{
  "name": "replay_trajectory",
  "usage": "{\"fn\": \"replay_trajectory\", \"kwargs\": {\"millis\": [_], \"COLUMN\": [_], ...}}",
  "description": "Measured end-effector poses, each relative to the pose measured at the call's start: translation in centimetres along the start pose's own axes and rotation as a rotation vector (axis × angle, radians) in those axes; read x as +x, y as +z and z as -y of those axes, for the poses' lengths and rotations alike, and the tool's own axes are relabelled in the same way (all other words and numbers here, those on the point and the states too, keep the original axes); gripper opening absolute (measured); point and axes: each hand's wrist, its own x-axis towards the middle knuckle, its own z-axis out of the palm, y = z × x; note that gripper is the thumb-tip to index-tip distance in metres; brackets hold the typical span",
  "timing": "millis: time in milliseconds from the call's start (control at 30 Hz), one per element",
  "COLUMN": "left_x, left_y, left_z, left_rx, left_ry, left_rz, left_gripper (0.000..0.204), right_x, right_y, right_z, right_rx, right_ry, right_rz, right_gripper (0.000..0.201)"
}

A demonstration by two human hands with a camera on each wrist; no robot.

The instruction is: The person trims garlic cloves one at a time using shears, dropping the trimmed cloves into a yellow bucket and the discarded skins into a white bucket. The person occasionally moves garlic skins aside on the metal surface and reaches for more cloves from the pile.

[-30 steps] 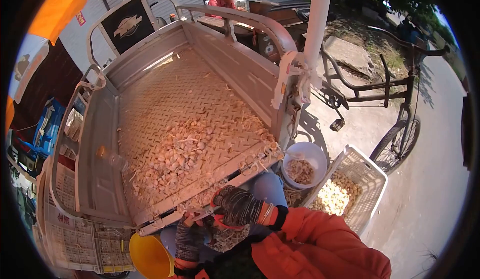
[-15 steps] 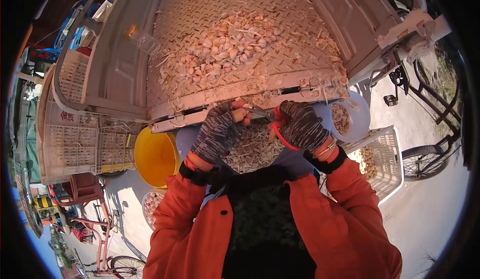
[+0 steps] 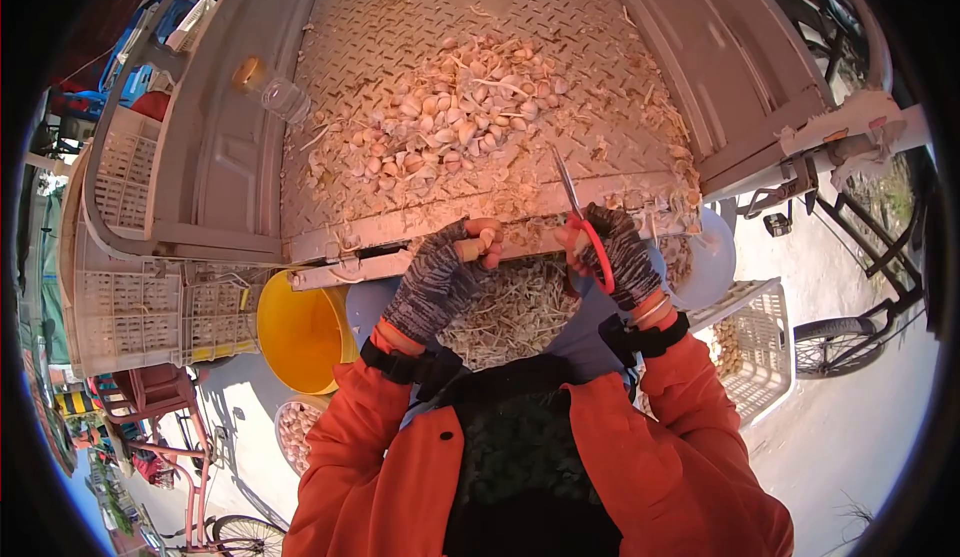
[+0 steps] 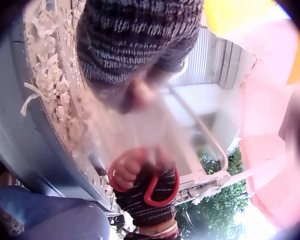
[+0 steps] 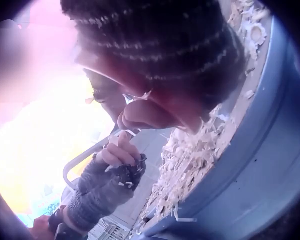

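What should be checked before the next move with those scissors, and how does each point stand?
1. Scissors held in the right hand: ok.
2. Blades directed away from the left hand: ok, they point over the truck bed.
3. Small pale piece held in the left fingers: ok, probably a garlic clove.
4. That piece fully trimmed: cannot tell, fingers cover it.
5. More cloves nearby: ok, heaped ahead.

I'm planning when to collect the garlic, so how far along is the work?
Perhaps partway. Likely done: the pale pieces in the white crate, with dry clippings below the truck bed's edge. In hand: the left hand pinches what looks like a garlic piece; the right holds red-handled scissors. Apparently left: the heap on the bed.
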Motion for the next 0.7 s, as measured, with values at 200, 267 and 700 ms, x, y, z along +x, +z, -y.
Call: {"fn": "replay_trajectory", "kwargs": {"millis": [200, 267, 700], "left_x": [8.1, 10.3, 8.6], "left_y": [-6.1, -6.8, -5.2], "left_z": [-3.6, -3.7, -6.4], "left_rx": [0.573, 1.659, 0.321], "left_ry": [0.348, 0.929, 0.393], "left_rz": [-0.196, -0.249, -0.008], "left_gripper": [0.024, 0.023, 0.017], "right_x": [10.5, 12.9, 18.9], "right_y": [1.4, 2.7, 3.0], "right_z": [3.7, 4.3, -0.4], "right_rx": [-1.088, -1.162, -0.494], "right_ry": [-0.616, -0.625, -0.679], "right_rz": [-0.303, -0.292, -0.138], "right_gripper": [0.029, 0.029, 0.025]}}
